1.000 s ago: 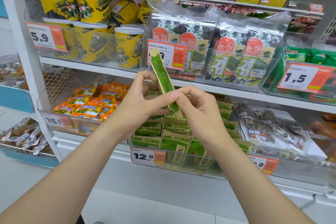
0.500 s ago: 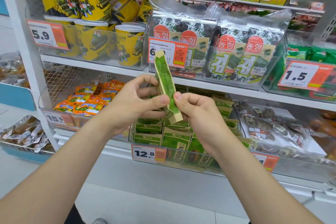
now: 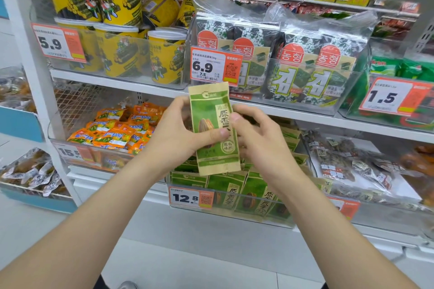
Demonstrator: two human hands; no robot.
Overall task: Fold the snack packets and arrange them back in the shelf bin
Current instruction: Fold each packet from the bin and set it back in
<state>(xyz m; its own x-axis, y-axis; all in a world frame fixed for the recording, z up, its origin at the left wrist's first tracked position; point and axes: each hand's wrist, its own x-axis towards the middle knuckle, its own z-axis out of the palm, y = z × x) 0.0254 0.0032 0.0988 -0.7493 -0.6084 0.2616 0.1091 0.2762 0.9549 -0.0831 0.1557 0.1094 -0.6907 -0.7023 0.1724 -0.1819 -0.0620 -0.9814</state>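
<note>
A green and tan sunflower seed packet [image 3: 212, 124] stands upright in front of the shelves, its printed face toward me. My left hand [image 3: 175, 132] grips its left side, thumb pressed on the front. My right hand [image 3: 259, 141] pinches its right edge with thumb and fingers. Below it, a clear shelf bin [image 3: 234, 214] with a 12.8 price tag holds several more of the same green packets [image 3: 225, 186], standing in rows.
Orange snack packs [image 3: 112, 132] fill the bin to the left. Clear bags of dried goods [image 3: 347, 164] lie to the right. The shelf above carries yellow tubs [image 3: 117, 30] and seaweed packs [image 3: 293, 63]. A grey floor [image 3: 187, 253] runs below.
The packet was edge-on and tilted a second ago; it has turned so its full front faces me and stands upright. Both hands have shifted their hold to its sides.
</note>
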